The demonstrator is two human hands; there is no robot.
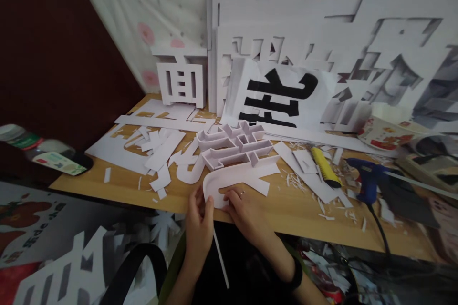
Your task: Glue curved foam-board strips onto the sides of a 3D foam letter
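At the table's front edge, my left hand [201, 217] grips the curved left end of a white cut-out character piece [229, 178], thumb on its inner side. A thin white strip [220, 255] hangs down from that hand towards my lap. My right hand [245, 207] pinches the same piece's lower edge, fingers bent and partly hidden. Just behind it lies a hollow character part with raised white walls [238, 145]. Whether the strip is joined to the piece cannot be made out.
A blue glue gun [368, 176] and a yellow-handled cutter [325, 167] lie to the right. White scraps [153, 145] litter the wooden table [143, 195]. A dark bottle [53, 152] is at the left. Cut-out boards [265, 9] and a paper bowl [388, 128] stand behind.
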